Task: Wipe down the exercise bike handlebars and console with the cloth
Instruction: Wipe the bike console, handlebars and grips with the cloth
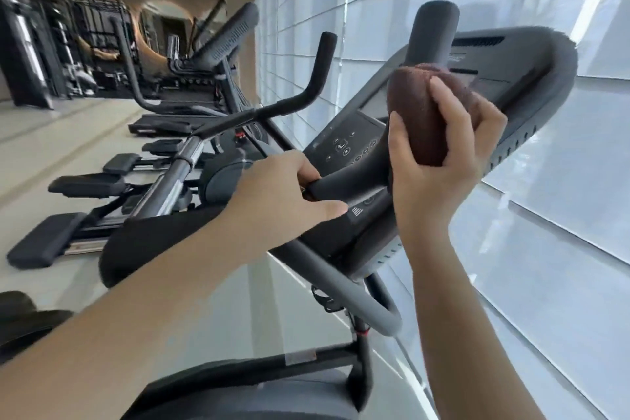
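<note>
Cloth (422,112), brown, bunched on the handlebar (433,31) in front of the console (347,143): your right hand (439,177) grips it, your left hand (283,194) clasps the bar beside the console. Probably soft, light, pliant; hold the whole wad.

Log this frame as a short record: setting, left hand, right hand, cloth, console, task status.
setting: gym, row of exercise machines to the left, window blinds to the right
left hand: grips the handlebar low down
right hand: holds the brown cloth
cloth: bunched round the handlebar's upright grip
console: button panel visible, beside the cloth
status: cloth on handlebar, not on the button panel
</note>
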The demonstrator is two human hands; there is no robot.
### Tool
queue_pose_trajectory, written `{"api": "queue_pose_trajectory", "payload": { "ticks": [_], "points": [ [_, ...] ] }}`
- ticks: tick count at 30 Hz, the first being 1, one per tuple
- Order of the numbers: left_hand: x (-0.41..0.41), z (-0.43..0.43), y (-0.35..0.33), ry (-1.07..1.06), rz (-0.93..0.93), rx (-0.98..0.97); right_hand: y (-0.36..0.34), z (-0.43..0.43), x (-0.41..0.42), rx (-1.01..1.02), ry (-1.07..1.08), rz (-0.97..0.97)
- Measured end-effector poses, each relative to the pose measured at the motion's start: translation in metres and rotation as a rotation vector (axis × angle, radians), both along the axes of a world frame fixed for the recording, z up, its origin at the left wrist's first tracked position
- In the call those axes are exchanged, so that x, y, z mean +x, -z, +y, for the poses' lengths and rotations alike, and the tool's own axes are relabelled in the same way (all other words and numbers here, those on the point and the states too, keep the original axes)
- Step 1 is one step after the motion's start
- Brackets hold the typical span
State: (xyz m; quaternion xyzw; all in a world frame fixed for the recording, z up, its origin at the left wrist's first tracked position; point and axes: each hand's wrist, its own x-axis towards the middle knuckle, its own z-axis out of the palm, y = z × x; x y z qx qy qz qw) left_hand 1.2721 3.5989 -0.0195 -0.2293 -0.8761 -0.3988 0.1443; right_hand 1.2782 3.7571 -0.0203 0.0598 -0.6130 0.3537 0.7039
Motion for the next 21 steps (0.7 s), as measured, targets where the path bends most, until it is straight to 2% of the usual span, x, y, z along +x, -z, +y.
{"api": "queue_pose_trajectory", "payload": {
  "ticks": [8,17,21],
  "points": [
    [0.007,0.003,0.005,-0.065,0.027,0.083,0.038,-0.021,0.008,0.022,-0.053,-0.027],
    [0.007,0.002,0.008,-0.069,-0.005,0.148,0.032,-0.009,0.018,0.150,-0.104,-0.164],
    [0.007,0.002,0.007,-0.082,-0.018,0.191,0.029,0.002,0.015,0.148,-0.177,-0.135]
  ]
}}
